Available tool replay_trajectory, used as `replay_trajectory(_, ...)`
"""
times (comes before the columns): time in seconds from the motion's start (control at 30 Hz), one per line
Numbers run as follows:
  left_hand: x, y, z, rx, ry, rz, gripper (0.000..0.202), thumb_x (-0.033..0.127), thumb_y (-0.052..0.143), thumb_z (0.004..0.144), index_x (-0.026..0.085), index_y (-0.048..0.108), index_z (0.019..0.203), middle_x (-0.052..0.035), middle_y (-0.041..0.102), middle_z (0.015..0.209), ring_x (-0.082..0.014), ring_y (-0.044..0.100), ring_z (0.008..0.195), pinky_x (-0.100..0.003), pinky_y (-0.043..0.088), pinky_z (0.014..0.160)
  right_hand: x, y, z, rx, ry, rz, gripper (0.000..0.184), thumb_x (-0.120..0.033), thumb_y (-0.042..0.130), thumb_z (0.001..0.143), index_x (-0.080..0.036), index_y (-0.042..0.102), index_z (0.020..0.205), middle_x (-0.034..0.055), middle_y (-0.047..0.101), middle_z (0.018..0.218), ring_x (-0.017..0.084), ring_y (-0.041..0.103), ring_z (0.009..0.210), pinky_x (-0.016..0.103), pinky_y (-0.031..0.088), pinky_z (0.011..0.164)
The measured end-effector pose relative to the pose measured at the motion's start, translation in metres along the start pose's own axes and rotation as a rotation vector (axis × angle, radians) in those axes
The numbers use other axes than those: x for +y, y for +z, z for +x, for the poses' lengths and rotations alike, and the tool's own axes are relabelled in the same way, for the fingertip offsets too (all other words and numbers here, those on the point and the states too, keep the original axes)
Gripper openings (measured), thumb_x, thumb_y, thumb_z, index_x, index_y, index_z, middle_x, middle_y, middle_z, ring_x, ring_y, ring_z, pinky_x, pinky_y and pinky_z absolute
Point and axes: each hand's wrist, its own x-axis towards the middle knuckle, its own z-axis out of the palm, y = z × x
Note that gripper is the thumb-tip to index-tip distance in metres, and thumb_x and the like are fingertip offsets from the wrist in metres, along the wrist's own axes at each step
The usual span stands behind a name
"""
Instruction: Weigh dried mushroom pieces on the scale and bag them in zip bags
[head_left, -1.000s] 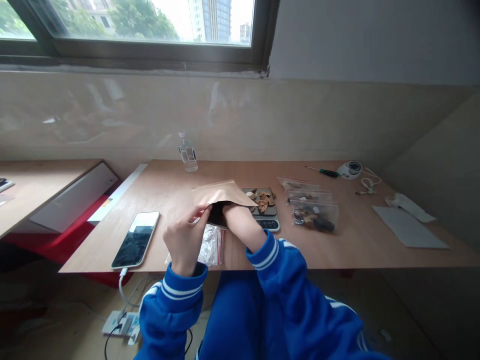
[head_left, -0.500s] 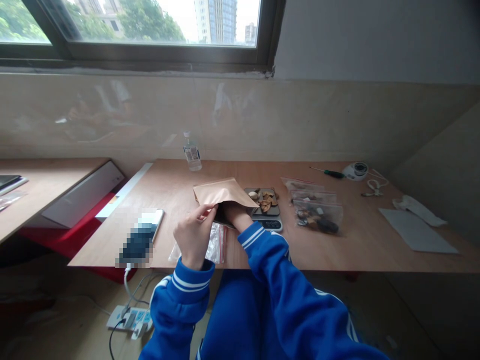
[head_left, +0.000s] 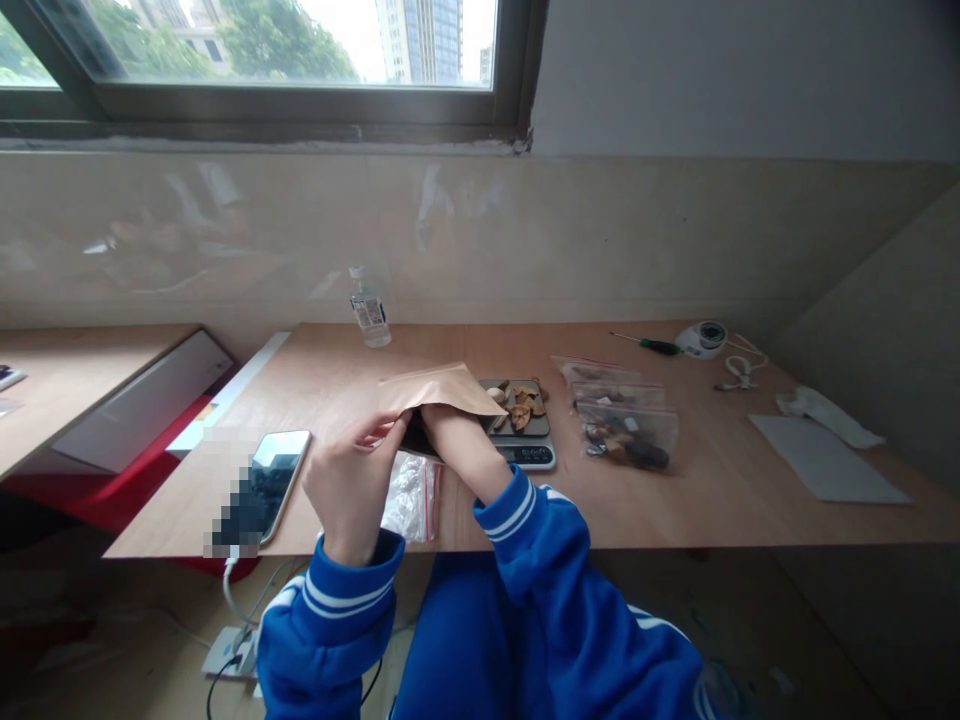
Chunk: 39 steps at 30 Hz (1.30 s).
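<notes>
A brown kraft paper bag [head_left: 439,388] is held above the table, its mouth facing me. My left hand [head_left: 352,475] pinches the left edge of that mouth between thumb and fingers. Inside the bag goes my right hand [head_left: 450,435]; its fingers are hidden, so what they hold cannot be seen. Just behind and right of the bag is a digital scale [head_left: 536,455] bearing dried brown pieces [head_left: 523,408] and a pale lump, partly covered by the bag. Below my hands lie clear zip bags [head_left: 412,500].
Several zip bags of dark dried pieces [head_left: 628,440] lie right of the scale. A phone [head_left: 274,480] on a charging cable is at the left front, a water bottle [head_left: 370,310] at the back. Far right are a screwdriver [head_left: 660,347], a white camera [head_left: 703,340] and a white sheet [head_left: 825,460].
My right hand reaches deeper into the paper bag. The left hand still pinches its edge, and the bag's top looks flatter. The whole view has shifted slightly.
</notes>
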Motion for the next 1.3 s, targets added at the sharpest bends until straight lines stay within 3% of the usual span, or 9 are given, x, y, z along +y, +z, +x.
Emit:
replay_trajectory(0.17,-0.001,-0.003,0.004,-0.057,0.028,-0.020,0.021,0.047,0.063,0.076,0.029,0.073,0.079,0.0014,0.071,0.068,-0.0195,0.067,0.069,-0.024,0.038,0.056,-0.009,-0.024,-0.029,-0.034,-0.004,0.063,0.026,-0.011,0.045,0.089,-0.017,0.065,0.106,0.0092,0.069,0.101,0.022,0.065,0.094,0.035,0.051,0.085)
replay_trajectory(0.33,0.000,-0.005,0.013,-0.061,0.069,-0.115,0.025,0.048,0.062,0.076,0.026,0.073,0.078,0.0008,0.072,0.075,-0.0187,0.067,0.071,-0.027,0.044,0.063,-0.006,-0.054,-0.071,0.315,-0.105,0.504,0.024,-0.016,0.044,0.091,-0.023,0.064,0.103,0.0038,0.065,0.101,0.017,0.059,0.097,0.030,0.048,0.084)
replay_trajectory(0.43,0.003,-0.002,0.030,-0.033,0.111,-0.194,0.023,0.043,0.061,0.076,0.023,0.073,0.081,-0.0002,0.071,0.077,-0.0178,0.066,0.071,-0.028,0.048,0.068,0.030,-0.065,-0.088,0.490,0.044,0.578,0.017,-0.016,0.046,0.086,-0.021,0.062,0.080,0.0021,0.059,0.083,0.016,0.056,0.083,0.029,0.044,0.076)
replay_trajectory(0.57,0.010,0.009,0.062,-0.005,0.159,-0.284,0.027,0.039,0.055,0.082,0.022,0.069,0.097,-0.0029,0.070,0.090,-0.0175,0.065,0.079,-0.030,0.050,0.075,0.110,-0.068,-0.090,0.648,0.221,0.629,0.020,-0.017,0.041,0.078,-0.020,0.046,0.059,-0.0030,0.043,0.062,0.012,0.044,0.060,0.024,0.036,0.059)
replay_trajectory(0.7,0.015,0.019,0.076,0.098,0.185,-0.344,0.040,0.039,0.051,0.085,0.018,0.057,0.118,-0.0104,0.058,0.119,-0.0219,0.058,0.105,-0.036,0.049,0.088,0.169,-0.067,-0.072,0.554,0.362,0.503,0.016,-0.023,0.043,0.077,-0.021,0.053,0.065,-0.0028,0.053,0.064,0.014,0.049,0.063,0.024,0.039,0.061)
replay_trajectory(0.83,0.014,0.025,0.054,0.232,0.181,-0.272,0.042,0.030,0.052,0.084,0.017,0.049,0.124,-0.0139,0.044,0.131,-0.0272,0.037,0.130,-0.045,0.033,0.107,0.189,-0.058,-0.051,0.287,0.330,0.301,0.028,-0.019,0.039,0.077,-0.020,0.066,0.073,0.0026,0.069,0.082,0.019,0.061,0.083,0.030,0.045,0.077)
replay_trajectory(0.97,0.006,0.031,0.016,0.274,0.107,-0.237,0.036,0.026,0.052,0.083,0.016,0.052,0.118,-0.0145,0.043,0.129,-0.0284,0.035,0.128,-0.050,0.028,0.108,0.190,-0.049,-0.044,0.118,0.287,0.115,0.038,-0.013,0.038,0.079,-0.023,0.073,0.089,0.0029,0.073,0.097,0.021,0.065,0.093,0.034,0.047,0.084)
replay_trajectory(1.2,-0.011,0.035,-0.029,0.131,0.105,-0.253,0.023,0.028,0.049,0.085,0.019,0.054,0.105,-0.0110,0.051,0.122,-0.0268,0.040,0.121,-0.049,0.036,0.100,0.189,-0.051,-0.059,0.254,0.434,-0.203,0.035,-0.011,0.039,0.081,-0.019,0.072,0.089,0.0113,0.071,0.093,0.027,0.062,0.094,0.042,0.045,0.088)
replay_trajectory(1.3,-0.016,0.034,-0.043,0.057,0.120,-0.276,0.020,0.030,0.048,0.086,0.019,0.054,0.102,-0.0113,0.052,0.118,-0.0267,0.044,0.117,-0.047,0.039,0.097,0.196,-0.054,-0.061,0.352,0.492,-0.076,0.030,-0.017,0.039,0.083,-0.016,0.066,0.097,0.0147,0.068,0.099,0.030,0.059,0.099,0.045,0.042,0.092)
